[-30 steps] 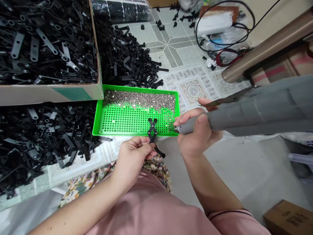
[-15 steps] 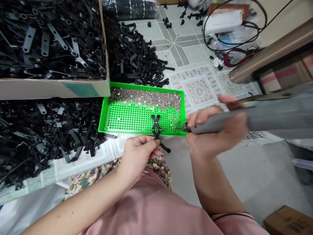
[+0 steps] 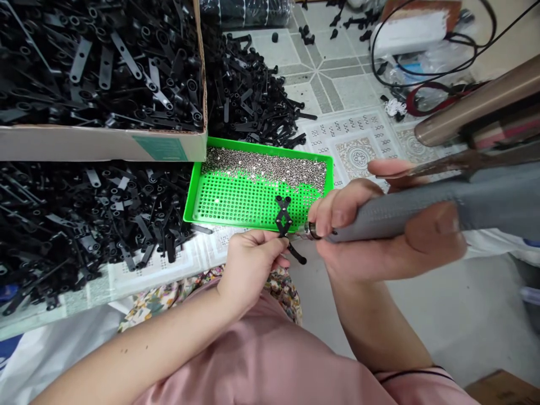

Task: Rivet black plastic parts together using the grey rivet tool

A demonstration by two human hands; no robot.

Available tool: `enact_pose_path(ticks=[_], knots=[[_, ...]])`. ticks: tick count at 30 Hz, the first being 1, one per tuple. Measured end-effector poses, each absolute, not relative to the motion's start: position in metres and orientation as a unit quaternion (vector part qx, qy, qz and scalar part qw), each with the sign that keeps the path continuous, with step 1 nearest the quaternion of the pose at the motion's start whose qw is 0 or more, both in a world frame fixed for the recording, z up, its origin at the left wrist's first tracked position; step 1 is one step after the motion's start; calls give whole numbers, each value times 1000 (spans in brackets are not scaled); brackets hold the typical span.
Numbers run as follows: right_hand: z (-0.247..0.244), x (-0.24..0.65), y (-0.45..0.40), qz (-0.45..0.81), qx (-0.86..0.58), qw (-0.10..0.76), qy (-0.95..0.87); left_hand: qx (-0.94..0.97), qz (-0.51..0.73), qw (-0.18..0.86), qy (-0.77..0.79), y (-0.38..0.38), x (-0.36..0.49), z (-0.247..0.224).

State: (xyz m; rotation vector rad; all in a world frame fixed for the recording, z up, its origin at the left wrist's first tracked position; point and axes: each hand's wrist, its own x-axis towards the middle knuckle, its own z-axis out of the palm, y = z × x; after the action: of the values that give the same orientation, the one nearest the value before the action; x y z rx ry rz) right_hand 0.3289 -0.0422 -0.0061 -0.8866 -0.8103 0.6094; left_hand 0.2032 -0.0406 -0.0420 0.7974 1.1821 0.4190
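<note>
My left hand [image 3: 255, 261] pinches a small black scissor-like linkage [image 3: 283, 216] at its lower end, over the front rim of a green perforated tray [image 3: 192, 194]. My right hand [image 3: 358, 225] is wrapped round a grey power screwdriver [image 3: 379, 216], which lies level and points left. Its metal tip [image 3: 304, 231] is at the linkage, close to my left fingertips; whether it touches a screw cannot be made out. Small silvery screws [image 3: 270, 169] fill the back part of the tray. One black arm of the linkage sticks out to the lower right.
A cardboard box [image 3: 105, 143] full of black metal links stands at the upper left. Loose black links [image 3: 248, 95] are heaped behind the tray and more lie in front of the box. Black cable [image 3: 375, 64], plastic bags and a brown tube [image 3: 447, 124] are at the upper right.
The screwdriver in my right hand has moved from over the tray's right front corner, down and left to the linkage. The view has shifted slightly; my left hand keeps its pinch.
</note>
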Motion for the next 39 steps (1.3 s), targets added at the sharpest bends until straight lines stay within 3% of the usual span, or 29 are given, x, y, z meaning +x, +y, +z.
enact_pose_path(ticks=[39], knots=[[2, 321, -50, 344, -408, 747, -398, 361, 196, 742, 529, -41, 203, -42]])
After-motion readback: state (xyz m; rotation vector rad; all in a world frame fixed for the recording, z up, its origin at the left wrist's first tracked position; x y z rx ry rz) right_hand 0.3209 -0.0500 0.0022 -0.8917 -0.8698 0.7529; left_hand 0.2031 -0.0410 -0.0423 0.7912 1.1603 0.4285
